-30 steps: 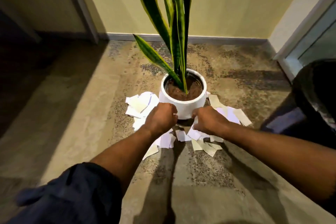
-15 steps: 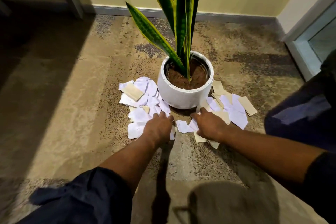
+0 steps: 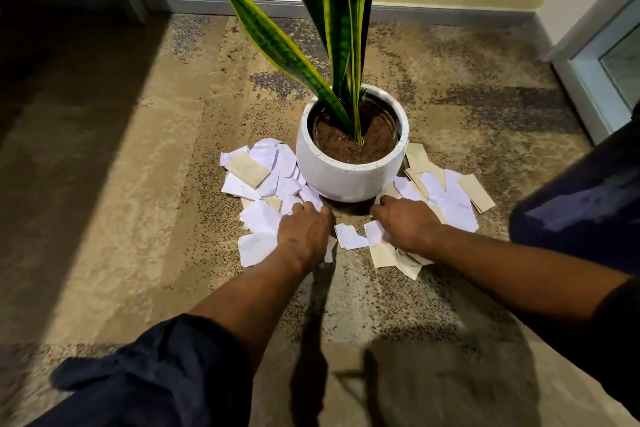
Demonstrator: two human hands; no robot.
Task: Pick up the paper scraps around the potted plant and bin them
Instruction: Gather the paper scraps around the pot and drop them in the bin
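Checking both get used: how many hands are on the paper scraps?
2. Both rest on the paper scraps before the pot: left hand front-left, right hand front-right.

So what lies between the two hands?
Head view: a small white torn paper scrap on the speckled beige carpet, between left hand and right hand.

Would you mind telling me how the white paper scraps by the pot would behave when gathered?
The white paper scraps look thin and torn, so probably light and floppy. They overlap loosely, so a push likely slides several together. The tan piece looks thicker, perhaps stiffer.
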